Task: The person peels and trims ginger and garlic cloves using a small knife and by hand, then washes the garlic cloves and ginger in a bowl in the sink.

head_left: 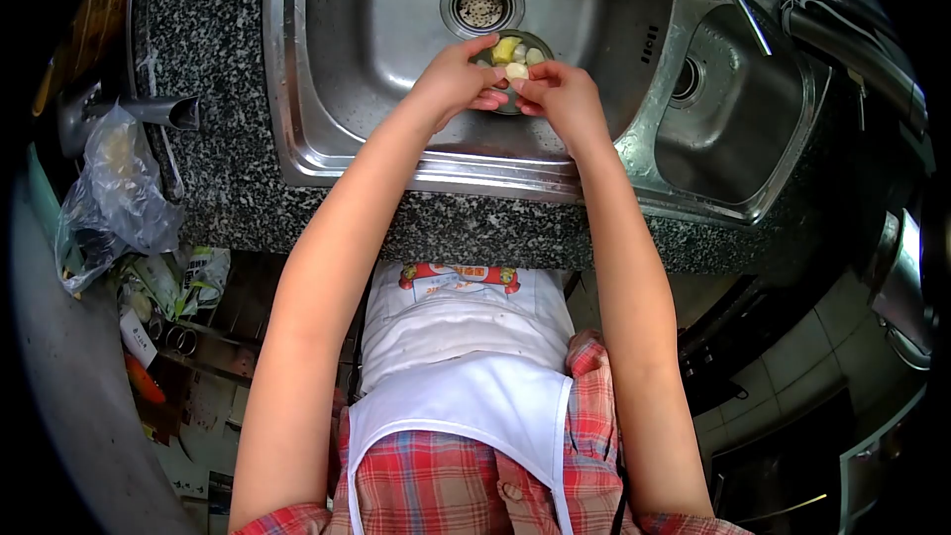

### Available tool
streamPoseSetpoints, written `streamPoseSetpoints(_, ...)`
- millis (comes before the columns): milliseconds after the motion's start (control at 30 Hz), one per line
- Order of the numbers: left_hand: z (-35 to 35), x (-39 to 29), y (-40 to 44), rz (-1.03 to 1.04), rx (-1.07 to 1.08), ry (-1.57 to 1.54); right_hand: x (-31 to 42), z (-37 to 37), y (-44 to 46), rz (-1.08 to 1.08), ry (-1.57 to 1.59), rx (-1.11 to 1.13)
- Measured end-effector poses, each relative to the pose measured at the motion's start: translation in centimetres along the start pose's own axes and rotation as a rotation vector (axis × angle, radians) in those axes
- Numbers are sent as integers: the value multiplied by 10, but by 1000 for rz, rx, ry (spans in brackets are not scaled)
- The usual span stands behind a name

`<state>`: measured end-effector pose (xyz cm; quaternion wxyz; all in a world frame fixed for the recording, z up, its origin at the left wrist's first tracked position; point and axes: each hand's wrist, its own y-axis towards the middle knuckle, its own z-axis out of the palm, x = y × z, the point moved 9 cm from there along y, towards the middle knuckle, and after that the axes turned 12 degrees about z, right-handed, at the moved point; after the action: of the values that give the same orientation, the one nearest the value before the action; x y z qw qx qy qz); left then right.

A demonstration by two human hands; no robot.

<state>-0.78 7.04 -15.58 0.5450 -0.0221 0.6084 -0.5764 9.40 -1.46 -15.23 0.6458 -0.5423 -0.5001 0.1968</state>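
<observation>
Both of my hands are over the large sink basin, above a small round dish [508, 107] that holds pale and yellowish pieces [505, 49]. A small whitish piece [516, 70] sits between the fingertips of my left hand [459, 77] and my right hand [567, 99]. My left hand's fingers reach along the dish's left side, and my right thumb and index finger pinch at the piece from the right. The pieces look like peeled cloves, but they are too small to name surely. My hands partly hide the dish.
The large steel basin [396, 0] has a drain [482, 8] beyond my hands. A smaller basin [728, 129] and a faucet [743, 10] are at the right. Speckled counter [466, 223] borders the sink. A plastic bag [124, 178] hangs at the left.
</observation>
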Motion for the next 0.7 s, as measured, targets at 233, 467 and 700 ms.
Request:
streamPoseSetpoints(233,-1,8,-3,58,-30,-131,2,20,-11,-12,76,132)
streamPoseSetpoints(467,-8,11,-3,28,-119,-225,32,22,-18,-327,-442,-333)
streamPoseSetpoints(700,-3,8,-2,11,-41,-322,-2,20,1,60,159,93)
